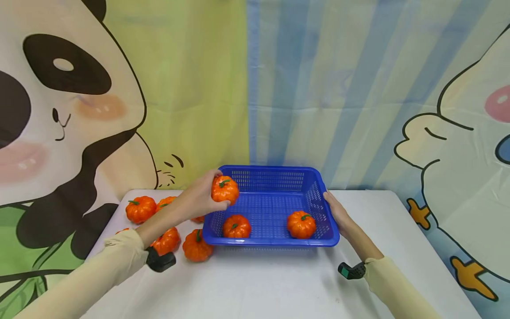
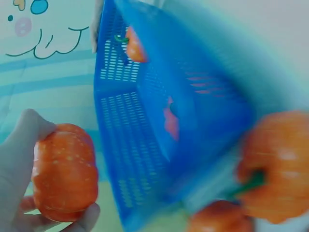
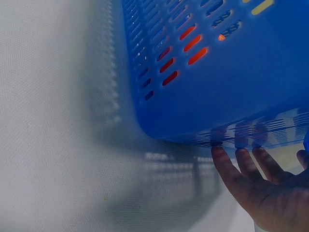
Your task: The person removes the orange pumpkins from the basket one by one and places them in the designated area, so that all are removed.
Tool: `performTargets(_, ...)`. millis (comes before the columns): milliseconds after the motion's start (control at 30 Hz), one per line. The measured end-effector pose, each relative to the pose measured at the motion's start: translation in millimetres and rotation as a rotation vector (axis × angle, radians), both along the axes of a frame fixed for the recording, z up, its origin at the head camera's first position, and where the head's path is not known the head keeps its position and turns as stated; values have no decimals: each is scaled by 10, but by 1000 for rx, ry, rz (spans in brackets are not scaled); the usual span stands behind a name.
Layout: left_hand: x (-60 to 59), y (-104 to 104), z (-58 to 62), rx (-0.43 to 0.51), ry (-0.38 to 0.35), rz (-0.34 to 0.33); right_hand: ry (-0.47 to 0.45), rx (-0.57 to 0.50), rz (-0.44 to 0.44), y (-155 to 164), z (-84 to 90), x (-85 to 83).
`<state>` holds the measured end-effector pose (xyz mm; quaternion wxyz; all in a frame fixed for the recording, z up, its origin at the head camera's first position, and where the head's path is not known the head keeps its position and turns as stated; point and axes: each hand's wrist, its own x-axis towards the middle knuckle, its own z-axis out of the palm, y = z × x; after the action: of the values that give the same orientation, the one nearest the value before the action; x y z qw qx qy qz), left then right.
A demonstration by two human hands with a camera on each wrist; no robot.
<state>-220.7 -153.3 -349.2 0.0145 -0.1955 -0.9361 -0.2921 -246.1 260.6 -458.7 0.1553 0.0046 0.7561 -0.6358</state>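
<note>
My left hand [image 1: 203,195] grips a small orange pumpkin [image 1: 225,190] with a green stem, above the left rim of a blue plastic basket [image 1: 271,242]. Seen from the left wrist, the fingers and thumb curl round that pumpkin [image 2: 65,172]. Inside the basket lie two pumpkins, one at the front left [image 1: 237,227] and another at the front right [image 1: 301,225]. At the basket's right side, my right hand [image 1: 338,212] holds the rim. In the right wrist view its fingers [image 3: 231,179] touch the outer wall; the thumb is hidden there.
Left of the basket, several more pumpkins lie on the white table [image 1: 271,283], including one at the back [image 1: 141,209] and one by the basket's front left corner [image 1: 197,246]. My left forearm covers some of them. A cartoon-printed curtain [image 1: 287,88] hangs behind the table.
</note>
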Motion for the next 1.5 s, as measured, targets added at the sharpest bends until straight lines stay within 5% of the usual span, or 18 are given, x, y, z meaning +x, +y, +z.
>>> performTargets(200, 343, -328, -136, 51, 11, 84, 12, -10, -7, 45, 1, -7)
performTargets(467, 726, -598, -308, -17, 48, 191, 5, -16, 5, 45, -16, -15)
performTargets(833, 1294, -828, -571, 33, -59, 342, 2, -4, -13, 27, -18, -42)
performTargets(1100, 1624, -1076, -772, 13, -217, 501, 1, -11, -3, 12, -11, -9)
performTargets(1333, 1773, -1236, -934, 21, -445, 610, -6, -1, 0, 11, 22, 12)
performTargets(1500, 1860, -1354, -1064, -22, -463, 662, -3, -1, 3, -2, 15, 8)
